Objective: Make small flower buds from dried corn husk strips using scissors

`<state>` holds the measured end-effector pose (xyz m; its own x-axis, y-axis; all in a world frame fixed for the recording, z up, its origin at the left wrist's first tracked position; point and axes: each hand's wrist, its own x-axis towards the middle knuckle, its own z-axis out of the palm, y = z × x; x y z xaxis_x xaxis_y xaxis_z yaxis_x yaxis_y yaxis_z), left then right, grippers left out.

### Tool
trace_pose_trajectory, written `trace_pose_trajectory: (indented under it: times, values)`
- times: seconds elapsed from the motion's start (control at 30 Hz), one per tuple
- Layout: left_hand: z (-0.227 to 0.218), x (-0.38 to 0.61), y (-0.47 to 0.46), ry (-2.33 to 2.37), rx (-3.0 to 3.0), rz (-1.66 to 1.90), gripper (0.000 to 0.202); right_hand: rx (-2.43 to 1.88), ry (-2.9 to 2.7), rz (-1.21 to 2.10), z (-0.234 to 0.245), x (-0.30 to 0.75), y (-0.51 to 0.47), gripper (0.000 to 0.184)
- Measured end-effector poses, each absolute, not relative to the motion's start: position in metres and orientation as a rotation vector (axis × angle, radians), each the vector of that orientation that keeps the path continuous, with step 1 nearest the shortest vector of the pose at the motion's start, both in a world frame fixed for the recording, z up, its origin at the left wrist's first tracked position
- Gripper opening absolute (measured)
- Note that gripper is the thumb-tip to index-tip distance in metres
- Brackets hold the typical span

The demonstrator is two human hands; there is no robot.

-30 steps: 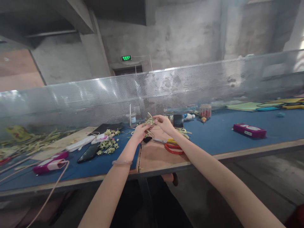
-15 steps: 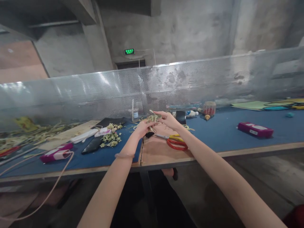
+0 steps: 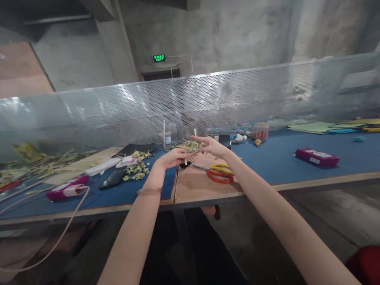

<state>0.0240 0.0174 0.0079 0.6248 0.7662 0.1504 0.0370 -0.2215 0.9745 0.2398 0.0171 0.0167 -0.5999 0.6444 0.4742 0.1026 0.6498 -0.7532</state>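
Note:
Both my hands hold a small tangle of pale green plant strips (image 3: 192, 147) above the table, with loose strip ends sticking up and down from it. My left hand (image 3: 171, 157) grips it from the left, fingers curled under. From the right, my right hand (image 3: 214, 147) pinches it, with one finger stretched across the top. Below them, scissors with red handles (image 3: 220, 176) and yellow handles (image 3: 223, 167) lie on a brown board (image 3: 192, 192). A small black item (image 3: 185, 165) sits near the blades. A dark phone (image 3: 225, 140) leans behind my right wrist.
Left of my hands are small pale green pieces (image 3: 135, 171), a black phone (image 3: 113, 178), a purple box (image 3: 67, 188) with a cable, and strewn strips (image 3: 68, 160). Another purple box (image 3: 317, 157) lies right. A perforated metal screen (image 3: 190, 101) stands behind; a plastic cup (image 3: 166, 140) is before it.
My left hand has shifted slightly left and opened its wrist angle. The strip tangle has turned, with one strip now pointing upright. The whole view has tilted a little.

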Motion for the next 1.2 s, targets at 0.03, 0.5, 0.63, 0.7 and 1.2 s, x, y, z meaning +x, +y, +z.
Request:
trace_pose_trajectory:
  times: [0.03,0.5,0.63,0.7,1.2]
  values:
    - [0.008,0.022,0.017,0.665,1.674,0.753,0.031,-0.577,-2.101,0.902,0.017,0.24,0.017,0.064]
    - [0.003,0.02,0.033,0.67,1.625,0.988,0.024,-0.651,-2.013,0.85,0.013,0.24,0.027,0.073]
    - [0.002,0.018,0.036,0.694,1.624,1.024,0.029,-0.661,-2.018,0.833,0.01,0.241,0.033,0.073]
    - [0.001,0.017,0.035,0.71,1.626,1.038,0.033,-0.674,-2.027,0.827,0.008,0.242,0.035,0.073]
    - [0.014,0.026,0.012,0.744,1.742,1.068,0.056,-0.592,-1.965,1.029,0.003,0.244,0.041,0.08]
